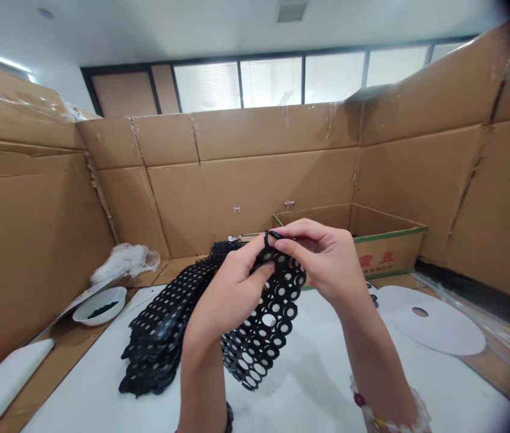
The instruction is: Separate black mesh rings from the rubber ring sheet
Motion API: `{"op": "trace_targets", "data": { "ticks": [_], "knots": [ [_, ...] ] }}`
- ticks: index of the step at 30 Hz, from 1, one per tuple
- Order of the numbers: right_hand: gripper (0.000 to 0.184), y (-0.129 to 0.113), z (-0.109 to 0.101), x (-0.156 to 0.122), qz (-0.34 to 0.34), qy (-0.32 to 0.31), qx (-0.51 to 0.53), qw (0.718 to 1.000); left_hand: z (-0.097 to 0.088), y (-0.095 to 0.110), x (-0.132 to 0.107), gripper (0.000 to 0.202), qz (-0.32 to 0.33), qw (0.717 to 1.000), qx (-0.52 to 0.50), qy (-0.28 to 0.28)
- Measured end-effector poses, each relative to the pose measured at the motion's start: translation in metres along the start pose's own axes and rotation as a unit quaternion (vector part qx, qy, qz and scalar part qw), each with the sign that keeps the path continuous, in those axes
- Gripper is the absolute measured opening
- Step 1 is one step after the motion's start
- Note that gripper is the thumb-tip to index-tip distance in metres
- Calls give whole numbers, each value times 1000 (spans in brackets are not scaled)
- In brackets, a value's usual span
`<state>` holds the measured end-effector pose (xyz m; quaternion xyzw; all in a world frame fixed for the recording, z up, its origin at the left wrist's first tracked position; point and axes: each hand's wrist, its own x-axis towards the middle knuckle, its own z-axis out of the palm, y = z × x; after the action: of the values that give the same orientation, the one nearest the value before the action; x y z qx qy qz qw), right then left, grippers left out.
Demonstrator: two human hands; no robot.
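Black perforated strip (259,343), punched with rows of round holes, hangs from between the person's two hands above the middle of the white worktop (318,391). Right hand (322,261) is closed to a narrow pinch, thumb and forefinger gripping a small black loop (272,236) at the strip's top edge. Its remaining fingers curl loosely just beyond the pinch. Left hand (230,294) is also nearly closed, holding the strip just below the loop, with its thumb pressed on the near face and its fingers passing behind the top of the strip. The two hands are almost touching around the loop.

To the left of the hands, a heap of similar black perforated material (160,337) lies on the worktop, and its upper end runs toward the held strip; where they join is hidden by the left hand. A beaded bracelet (385,409) circles the right wrist, and a dark band (229,418) shows at the left wrist.

Farther left stand a white bowl (99,304) holding small dark pieces and a crumpled white bag (124,261). Right of the hands lies a white disc (430,319) with an oval hole, and behind them sits an open cardboard box (385,252) with green edging.
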<state>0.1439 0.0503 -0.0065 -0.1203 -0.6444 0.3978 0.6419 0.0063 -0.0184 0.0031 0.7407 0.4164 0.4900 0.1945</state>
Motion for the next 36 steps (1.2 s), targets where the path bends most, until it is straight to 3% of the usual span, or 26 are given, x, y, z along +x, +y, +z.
{"op": "trace_targets", "data": {
  "ticks": [2, 8, 10, 13, 14, 17, 19, 21, 24, 27, 31, 36],
  "knots": [
    [4, 1, -2, 1, 17, 21, -5, 1000, 3, 0, 1, 36, -1, 1000, 5, -6],
    [22, 6, -18, 7, 56, 26, -1, 998, 10, 1, 6, 36, -3, 996, 52, -66],
    [23, 10, -26, 9, 62, 73, 3, 995, 5, 2, 3, 33, -4, 994, 62, -85],
    [24, 15, -50, 11, 30, 208, 18, 978, -13, 3, -13, 24, -12, 991, 68, -118],
    [24, 14, -62, 12, 15, 249, 31, 968, -22, 3, -20, 23, -21, 992, 67, -105],
    [29, 7, -97, 12, -5, 340, 117, 933, -43, 2, -41, 15, -68, 991, -69, 93],
    [33, 0, -111, 11, 12, 357, 170, 918, -51, 3, -47, 9, -77, 974, -124, 175],
    [35, -4, -113, 11, 45, 343, 206, 915, -54, 6, -47, 8, -73, 958, -154, 229],
    [32, -1, -93, 15, 108, 300, 265, 910, -49, 12, -40, 13, -66, 944, -194, 257],
    [27, 8, -59, 21, 173, 252, 322, 896, -43, 15, -36, 15, -73, 939, -219, 254],
    [15, 24, -10, 20, 264, 204, 377, 864, -40, 16, -37, 15, -79, 938, -210, 265],
    [9, 58, 38, 9, 370, 193, 395, 818, -45, 14, -36, 14, -63, 936, -181, 294]
  ]
}}
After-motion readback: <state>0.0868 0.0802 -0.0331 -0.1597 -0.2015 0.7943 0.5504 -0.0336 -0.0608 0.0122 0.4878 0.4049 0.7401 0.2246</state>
